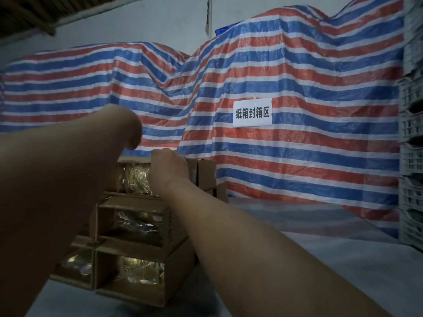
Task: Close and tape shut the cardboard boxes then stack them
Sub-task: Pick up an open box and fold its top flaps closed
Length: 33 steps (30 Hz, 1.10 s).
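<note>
1. Two bare forearms fill the foreground, both stretched forward toward a stack (135, 227) of cardboard boxes.
2. Behind everything a tarp (297, 88) striped red, blue and white is draped over tall heaps; a white sign (252, 112) with printed characters is fixed to it.
3. At the right edge, pale crates (412, 156) are seen piled in a column.
4. A pale table (309, 236) carries the stack, which stands at lower centre, several tiers high, with shiny clear tape across the box faces turned to the camera.
5. More boxes (207, 175) are seen just behind the stack, on its right.
6. The top box (135, 175) is held at its upper right corner by the right hand (168, 167), whose fingers are curled over the top edge.
7. The left hand (129, 124) is raised above the top box, near its left side; the fingers are bent away behind the wrist and blurred, so whether anything is held cannot be told.
</note>
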Motion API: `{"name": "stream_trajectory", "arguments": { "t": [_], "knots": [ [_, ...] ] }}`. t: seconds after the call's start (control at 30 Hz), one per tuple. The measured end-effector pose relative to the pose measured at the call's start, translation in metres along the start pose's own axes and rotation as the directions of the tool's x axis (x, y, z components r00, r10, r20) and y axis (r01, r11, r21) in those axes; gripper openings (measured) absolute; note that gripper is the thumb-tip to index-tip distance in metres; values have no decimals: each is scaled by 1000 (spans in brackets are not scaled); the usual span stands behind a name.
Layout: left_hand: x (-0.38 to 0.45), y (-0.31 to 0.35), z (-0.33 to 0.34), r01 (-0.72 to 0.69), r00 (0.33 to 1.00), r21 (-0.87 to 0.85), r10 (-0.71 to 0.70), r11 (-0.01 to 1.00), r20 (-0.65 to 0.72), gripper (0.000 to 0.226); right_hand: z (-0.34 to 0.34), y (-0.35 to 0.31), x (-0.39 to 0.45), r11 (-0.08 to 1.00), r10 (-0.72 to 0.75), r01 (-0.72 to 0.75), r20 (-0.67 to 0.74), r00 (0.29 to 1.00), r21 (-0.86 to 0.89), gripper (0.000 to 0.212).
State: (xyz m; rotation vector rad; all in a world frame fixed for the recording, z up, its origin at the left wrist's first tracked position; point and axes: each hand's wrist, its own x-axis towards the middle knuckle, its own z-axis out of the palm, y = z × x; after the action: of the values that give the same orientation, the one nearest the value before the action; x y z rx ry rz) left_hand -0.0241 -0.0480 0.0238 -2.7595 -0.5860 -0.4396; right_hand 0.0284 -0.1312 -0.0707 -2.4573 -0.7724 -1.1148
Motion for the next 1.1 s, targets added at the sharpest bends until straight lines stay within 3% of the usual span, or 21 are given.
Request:
{"name": "stream_trajectory", "arguments": {
  "t": [0.03,0.07,0.1,0.13,0.17,0.2,0.23,0.27,0.3,0.37,0.43,0.53,0.6,0.7,0.8,0.83,0.9,0.97,1.1],
  "knots": [
    [6,4,-2,-35,997,-310,10,950,-81,32,-2,0,0,1000,7,-7,4,1000,14,22],
    [14,8,-3,-94,977,-618,-49,780,-210,28,-3,1,-1,999,16,-17,13,1000,45,20],
    [23,8,-6,-172,942,-863,-177,475,-284,22,-6,0,-1,998,27,-29,23,999,63,19],
    [25,6,-7,-230,921,-970,-304,81,-243,16,-7,0,-1,997,33,-35,29,999,65,19],
    [27,1,-8,-261,927,-910,-345,-323,-143,14,-8,-1,-2,998,35,-38,40,999,57,18],
    [23,-6,-10,-266,948,-717,-310,-644,-73,18,-8,-2,-3,998,35,-38,49,998,46,18],
    [19,-13,-10,-246,967,-467,-251,-850,-53,25,-7,-3,-3,998,40,-42,47,998,46,18],
    [13,-19,-7,-208,978,-222,-203,-953,-42,32,-7,-4,-3,998,46,-48,42,998,49,18],
    [4,-22,-5,-169,985,-7,-169,-986,-18,36,-7,-4,-3,997,50,-52,35,998,49,19],
    [-26,-18,-1,-109,994,325,-113,-939,9,36,-7,-1,-1,997,63,-63,11,998,39,21],
    [-62,-11,1,-85,995,438,-95,-895,0,32,-9,2,4,995,84,-83,-13,996,61,23],
    [-106,-6,11,-76,993,428,-107,-901,-50,27,-22,2,16,984,132,-124,-56,990,132,18],
    [-132,5,25,-74,994,375,-97,-924,-42,28,-38,2,27,971,187,-175,-63,980,164,13],
    [-160,34,55,-70,992,224,-45,-972,115,52,-66,3,34,962,242,-229,-77,967,147,8],
    [-166,63,65,26,979,76,40,-997,198,29,-89,9,24,960,249,-234,-88,964,152,14],
    [-169,75,60,-1,975,26,5,-1000,220,27,-97,13,18,962,250,-236,-92,964,140,17],
    [-178,99,50,-186,962,-158,-212,-970,171,28,-113,20,0,963,255,-245,-85,963,113,22],
    [-195,113,44,-424,898,-360,-437,-831,-48,26,-130,31,-21,958,271,-261,-77,960,116,20],
    [-200,105,65,-707,694,-547,-588,-448,-415,26,-167,62,-72,935,322,-306,-70,944,178,11]
  ]
}}
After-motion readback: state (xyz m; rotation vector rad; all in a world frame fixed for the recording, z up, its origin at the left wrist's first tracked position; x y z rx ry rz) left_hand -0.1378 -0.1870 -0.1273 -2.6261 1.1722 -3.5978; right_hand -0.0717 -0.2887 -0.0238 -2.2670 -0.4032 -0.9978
